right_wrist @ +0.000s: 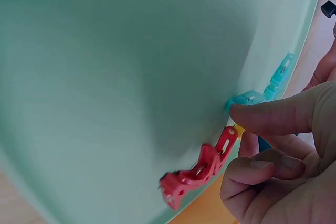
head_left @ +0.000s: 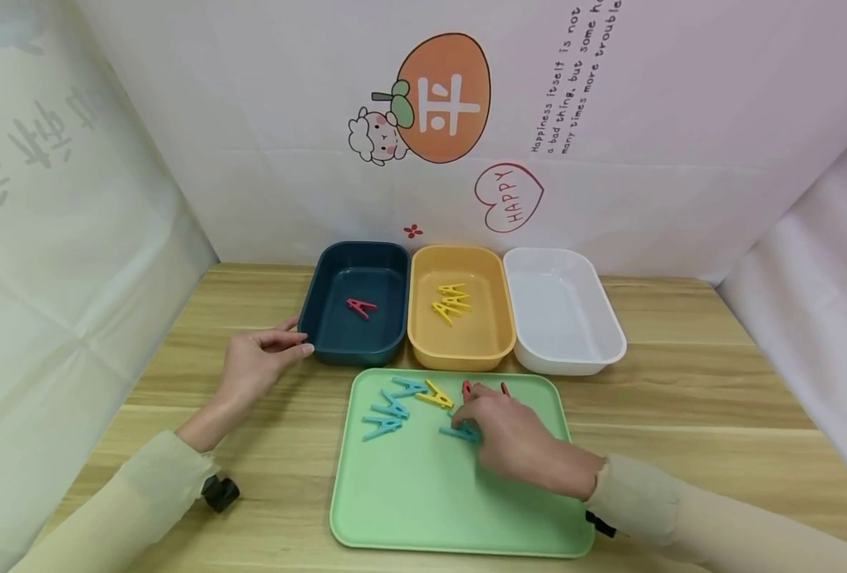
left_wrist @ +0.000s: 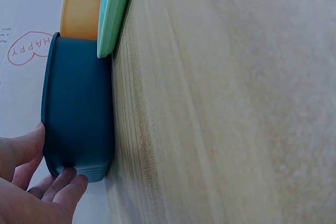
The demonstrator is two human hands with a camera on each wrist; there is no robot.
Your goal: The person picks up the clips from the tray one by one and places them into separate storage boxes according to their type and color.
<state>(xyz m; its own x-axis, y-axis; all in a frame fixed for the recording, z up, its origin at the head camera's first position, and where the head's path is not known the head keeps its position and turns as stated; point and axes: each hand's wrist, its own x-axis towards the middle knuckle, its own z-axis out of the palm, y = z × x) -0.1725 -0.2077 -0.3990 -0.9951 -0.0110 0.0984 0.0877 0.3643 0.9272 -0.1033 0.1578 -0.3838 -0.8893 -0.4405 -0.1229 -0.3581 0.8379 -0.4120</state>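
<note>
blue clip point(head_left: 465, 434) partly hidden | left fingers point(left_wrist: 72, 192) grip teal bin point(left_wrist: 79, 93) | right fingers' point(right_wrist: 244, 171) hold unclear

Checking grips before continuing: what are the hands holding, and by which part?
The left hand holds the dark bin at its near left corner. The right hand is at a blue clip; whether it grips it can't be told.

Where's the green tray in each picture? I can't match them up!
Head: the green tray lies low, near the middle.
Left wrist: only a strip of the green tray shows, at the top, left of the middle.
Right wrist: the green tray fills most of the picture.
Shared landmark: the light-orange box, next to the tray.
</note>
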